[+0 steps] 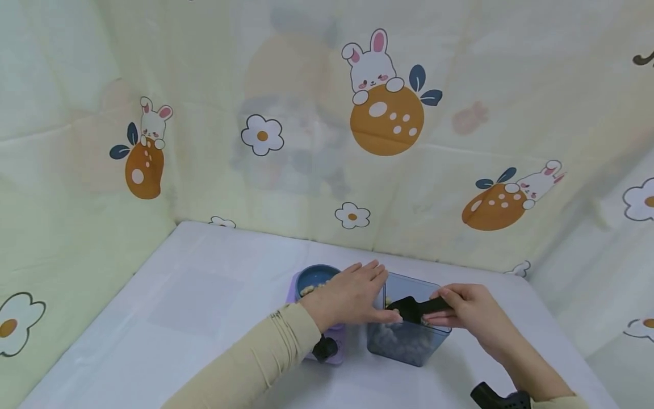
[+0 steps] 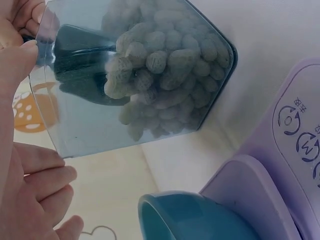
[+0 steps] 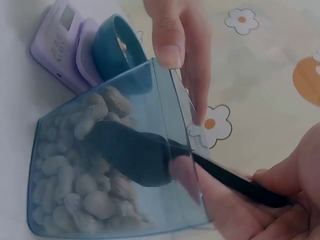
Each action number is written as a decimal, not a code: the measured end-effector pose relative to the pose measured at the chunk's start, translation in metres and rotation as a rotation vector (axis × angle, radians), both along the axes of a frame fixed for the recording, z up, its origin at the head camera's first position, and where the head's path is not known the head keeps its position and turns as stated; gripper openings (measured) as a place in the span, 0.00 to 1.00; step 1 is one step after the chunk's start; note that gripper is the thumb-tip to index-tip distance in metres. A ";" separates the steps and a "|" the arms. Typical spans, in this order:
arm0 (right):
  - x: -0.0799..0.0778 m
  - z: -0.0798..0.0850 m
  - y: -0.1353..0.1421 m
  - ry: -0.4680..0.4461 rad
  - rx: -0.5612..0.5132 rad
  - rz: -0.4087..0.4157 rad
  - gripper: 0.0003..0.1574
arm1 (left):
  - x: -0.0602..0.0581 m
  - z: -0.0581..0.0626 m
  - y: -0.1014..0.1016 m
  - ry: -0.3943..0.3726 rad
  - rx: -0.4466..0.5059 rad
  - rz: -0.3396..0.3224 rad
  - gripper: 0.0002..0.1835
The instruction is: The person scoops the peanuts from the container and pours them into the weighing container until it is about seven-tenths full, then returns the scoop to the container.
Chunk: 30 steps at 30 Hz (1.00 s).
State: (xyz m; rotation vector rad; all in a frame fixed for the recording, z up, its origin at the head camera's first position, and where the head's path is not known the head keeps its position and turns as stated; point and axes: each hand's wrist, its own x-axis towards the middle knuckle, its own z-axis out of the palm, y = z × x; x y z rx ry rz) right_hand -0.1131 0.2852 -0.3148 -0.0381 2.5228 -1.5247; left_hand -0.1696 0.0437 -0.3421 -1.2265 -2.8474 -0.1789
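A translucent blue plastic container (image 1: pixel 403 343) holds unshelled peanuts (image 3: pixel 75 185). My right hand (image 1: pixel 472 312) grips the handle of a black scoop (image 1: pixel 411 307), whose blade dips inside the container among the peanuts. The scoop's blade (image 2: pixel 82 65) shows through the wall in the left wrist view. My left hand (image 1: pixel 352 292) reaches over the container's left side with fingers extended, its thumb (image 3: pixel 170 52) at the rim. To the left, a teal bowl (image 1: pixel 319 275) with some peanuts in it sits on a purple kitchen scale (image 3: pixel 55 45), partly hidden behind my left forearm.
The white table (image 1: pixel 204 307) meets a cream curtain (image 1: pixel 306 187) with rabbit and flower prints along its back and left edges. A round black object (image 1: pixel 325 347) appears by the scale's near end, under my left sleeve.
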 end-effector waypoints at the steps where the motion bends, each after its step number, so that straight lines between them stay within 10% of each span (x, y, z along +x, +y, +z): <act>1: 0.000 0.000 -0.001 -0.003 0.000 0.001 0.23 | 0.000 0.000 0.001 -0.001 -0.002 0.000 0.51; 30: -0.002 -0.008 0.022 -0.061 -0.265 -0.011 0.28 | 0.001 0.001 0.002 -0.021 -0.010 -0.006 0.49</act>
